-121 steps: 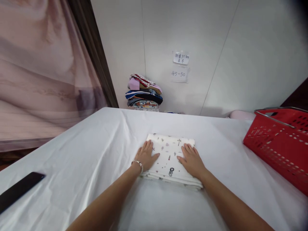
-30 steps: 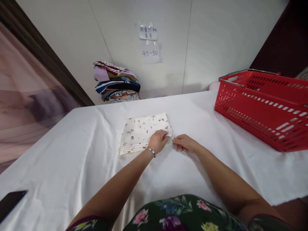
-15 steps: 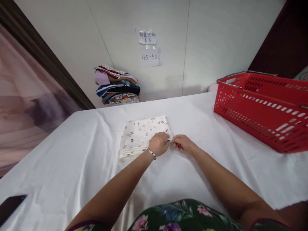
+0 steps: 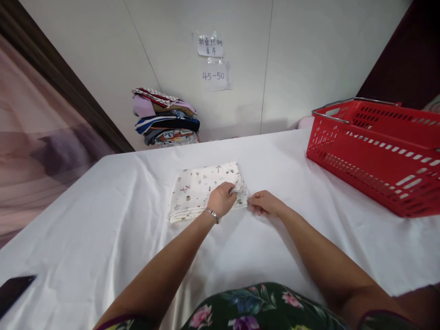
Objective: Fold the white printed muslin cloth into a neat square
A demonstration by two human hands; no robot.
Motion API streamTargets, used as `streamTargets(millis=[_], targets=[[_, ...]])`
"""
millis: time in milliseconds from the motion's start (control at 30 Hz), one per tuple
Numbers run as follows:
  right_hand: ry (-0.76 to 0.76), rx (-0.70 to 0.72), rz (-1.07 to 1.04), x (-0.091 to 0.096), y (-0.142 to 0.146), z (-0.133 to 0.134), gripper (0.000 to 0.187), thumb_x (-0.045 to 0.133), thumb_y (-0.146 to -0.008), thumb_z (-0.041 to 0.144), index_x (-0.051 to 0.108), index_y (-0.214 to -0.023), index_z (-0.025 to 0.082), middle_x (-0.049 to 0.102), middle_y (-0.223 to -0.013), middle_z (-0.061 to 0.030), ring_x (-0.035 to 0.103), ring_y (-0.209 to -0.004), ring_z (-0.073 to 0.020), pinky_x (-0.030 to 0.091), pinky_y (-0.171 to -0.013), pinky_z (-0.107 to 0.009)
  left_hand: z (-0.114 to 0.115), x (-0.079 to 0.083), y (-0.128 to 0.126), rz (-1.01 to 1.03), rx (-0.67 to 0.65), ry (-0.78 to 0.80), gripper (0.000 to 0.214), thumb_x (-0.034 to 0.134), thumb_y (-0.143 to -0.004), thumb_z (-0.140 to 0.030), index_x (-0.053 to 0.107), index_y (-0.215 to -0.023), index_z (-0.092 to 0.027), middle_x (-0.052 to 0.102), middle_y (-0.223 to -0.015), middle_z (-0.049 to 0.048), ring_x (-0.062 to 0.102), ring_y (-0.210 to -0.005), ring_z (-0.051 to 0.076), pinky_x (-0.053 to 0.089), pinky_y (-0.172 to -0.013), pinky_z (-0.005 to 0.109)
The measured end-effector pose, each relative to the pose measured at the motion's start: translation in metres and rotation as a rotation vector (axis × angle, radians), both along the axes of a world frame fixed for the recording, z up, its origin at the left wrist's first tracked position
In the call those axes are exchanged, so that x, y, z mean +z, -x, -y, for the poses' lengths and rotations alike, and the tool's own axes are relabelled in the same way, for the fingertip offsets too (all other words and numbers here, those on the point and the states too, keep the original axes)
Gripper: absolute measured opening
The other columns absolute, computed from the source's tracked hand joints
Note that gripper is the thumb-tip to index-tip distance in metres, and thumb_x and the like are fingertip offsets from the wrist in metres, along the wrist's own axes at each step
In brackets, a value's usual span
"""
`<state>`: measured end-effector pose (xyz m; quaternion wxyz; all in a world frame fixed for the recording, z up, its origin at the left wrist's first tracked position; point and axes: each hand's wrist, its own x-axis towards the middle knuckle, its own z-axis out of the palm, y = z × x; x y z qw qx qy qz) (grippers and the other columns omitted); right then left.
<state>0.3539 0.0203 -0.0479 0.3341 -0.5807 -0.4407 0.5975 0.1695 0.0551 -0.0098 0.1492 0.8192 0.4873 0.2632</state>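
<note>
A folded white cloth (image 4: 195, 190) with small printed plant motifs lies on the white-covered table in front of me. My left hand (image 4: 222, 199) pinches the cloth's top layer near its right end and has turned a bit of it back. At the near right corner, my right hand (image 4: 264, 202) holds the cloth's edge between thumb and fingers. A bracelet sits on my left wrist. Part of the cloth is covered by my left hand.
A red plastic basket (image 4: 374, 160) with metal handles stands on the table's right. Behind the far edge rises a stack of folded fabrics (image 4: 167, 117). A dark flat object (image 4: 15, 291) lies at the near left. Paper signs (image 4: 216, 75) hang on the wall.
My left hand has moved slightly left and up, lifting the top layer back so that more of the right corner shows. My right hand stays at the corner.
</note>
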Motion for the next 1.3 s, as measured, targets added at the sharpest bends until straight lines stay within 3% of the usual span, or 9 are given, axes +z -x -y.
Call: streamTargets(millis=[133,300,500,700,767,867,967,1100,1300], targets=[[0.011,0.035,0.028,-0.006,0.011,0.002,0.018,0.065,-0.067,0.025,0.056,-0.056,0.014,0.062,-0.051,-0.0019,0.045,-0.029,-0.007,0.02,-0.025,-0.018,0.002,-0.004,0.002,0.017,-0.045,-0.039,0.016,0.052,-0.071,-0.014,0.06,-0.083,-0.02,0.06,-0.078,-0.0013,0.056,-0.072,0.012,0.044,-0.066,0.023],[-0.018,-0.012,-0.002,-0.005,0.019,0.001,0.02,0.065,-0.068,0.026,0.051,-0.058,0.017,0.059,-0.048,0.0019,0.046,-0.03,-0.0064,0.024,-0.027,-0.017,0.0,-0.008,0.004,-0.032,-0.125,-0.154,0.02,0.051,-0.072,-0.011,0.058,-0.088,-0.02,0.06,-0.083,0.0007,0.055,-0.079,0.014,0.045,-0.07,0.024],[-0.018,-0.054,-0.343,0.003,0.021,0.002,0.02,0.066,-0.066,0.028,0.049,-0.061,0.017,0.057,-0.051,0.0039,0.048,-0.036,-0.0052,0.023,-0.028,-0.015,0.006,-0.006,0.004,-0.208,-0.255,-0.294,0.022,0.046,-0.074,-0.009,0.057,-0.091,-0.017,0.057,-0.087,0.005,0.053,-0.083,0.018,0.045,-0.075,0.031],[-0.055,-0.032,-0.421,0.009,0.02,0.004,0.02,0.068,-0.065,0.03,0.055,-0.065,0.015,0.057,-0.054,0.0033,0.048,-0.037,-0.0047,0.024,-0.029,-0.015,0.018,-0.007,0.003,-0.203,-0.204,-0.268,0.038,0.056,-0.071,-0.02,0.049,-0.108,-0.017,0.054,-0.101,0.0078,0.052,-0.092,0.022,0.045,-0.078,0.035],[-0.104,-0.018,-0.393,0.011,0.016,0.002,0.019,0.065,-0.068,0.033,0.057,-0.069,0.016,0.057,-0.055,0.0034,0.049,-0.039,-0.0049,0.026,-0.031,-0.015,0.014,-0.007,0.003,-0.19,-0.164,-0.261,0.033,0.053,-0.073,-0.019,0.05,-0.106,-0.018,0.055,-0.098,0.007,0.052,-0.092,0.021,0.046,-0.078,0.034],[-0.153,-0.116,-0.158,0.011,0.006,-0.001,0.016,0.06,-0.073,0.033,0.058,-0.073,0.017,0.059,-0.057,0.0035,0.049,-0.039,-0.0046,0.029,-0.033,-0.015,0.002,-0.002,0.003,-0.141,-0.08,-0.222,0.025,0.05,-0.075,-0.016,0.053,-0.1,-0.019,0.058,-0.094,0.005,0.055,-0.09,0.019,0.046,-0.077,0.03],[-0.091,-0.152,0.042,0.005,0.0,-0.004,0.021,0.061,-0.073,0.034,0.055,-0.063,0.016,0.059,-0.051,0.0012,0.045,-0.034,-0.005,0.028,-0.03,-0.016,-0.008,0.003,0.002,-0.081,-0.015,-0.201,0.026,0.05,-0.075,-0.016,0.053,-0.101,-0.019,0.058,-0.096,0.0041,0.056,-0.089,0.018,0.046,-0.079,0.029],[-0.001,-0.082,0.061,-0.002,0.005,-0.005,0.026,0.064,-0.072,0.037,0.054,-0.059,0.016,0.059,-0.047,-0.0011,0.046,-0.031,-0.0069,0.028,-0.028,-0.017,-0.009,0.004,0.001,-0.035,-0.005,-0.24,0.027,0.051,-0.076,-0.017,0.053,-0.103,-0.019,0.058,-0.099,0.0044,0.055,-0.091,0.017,0.045,-0.081,0.028],[0.078,-0.075,0.055,0.004,0.019,-0.015,0.025,0.068,-0.07,0.033,0.053,-0.059,0.016,0.057,-0.044,-0.0006,0.046,-0.029,-0.0087,0.028,-0.026,-0.018,-0.007,-0.003,0.003,-0.014,-0.056,-0.267,0.027,0.051,-0.074,-0.015,0.054,-0.101,-0.016,0.058,-0.096,0.005,0.056,-0.089,0.017,0.046,-0.081,0.028]])
